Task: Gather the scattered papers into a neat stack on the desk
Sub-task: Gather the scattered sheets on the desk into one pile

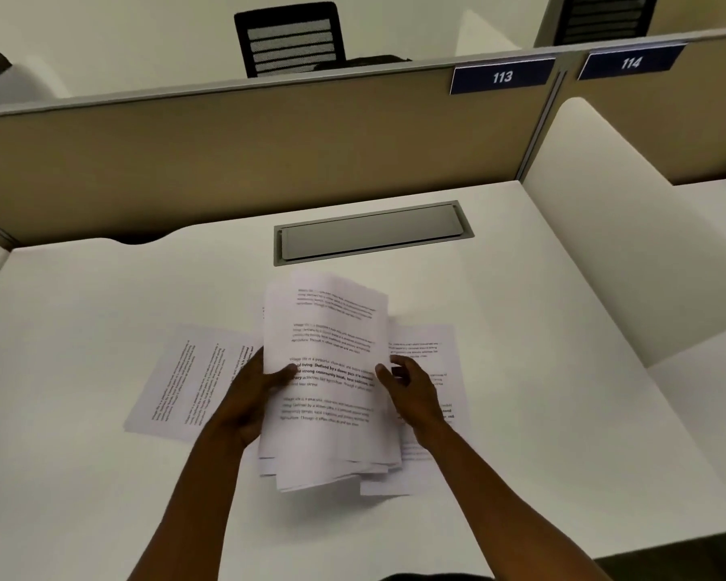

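Two hands, left hand and right hand, grip uneven-edged papers.

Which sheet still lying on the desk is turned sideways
The loose sheet left of the left hand: sideways sheet, its text lines running up the image. The sheet on the right lies with lines running across.

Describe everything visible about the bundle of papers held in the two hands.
The bundle of papers is several white sheets printed with short black paragraphs, some lines bold. Its edges are uneven, fanned at the near end. It is raised over the desk, far end tilted up. The left hand has a grip on its left edge; the right hand touches its right edge.
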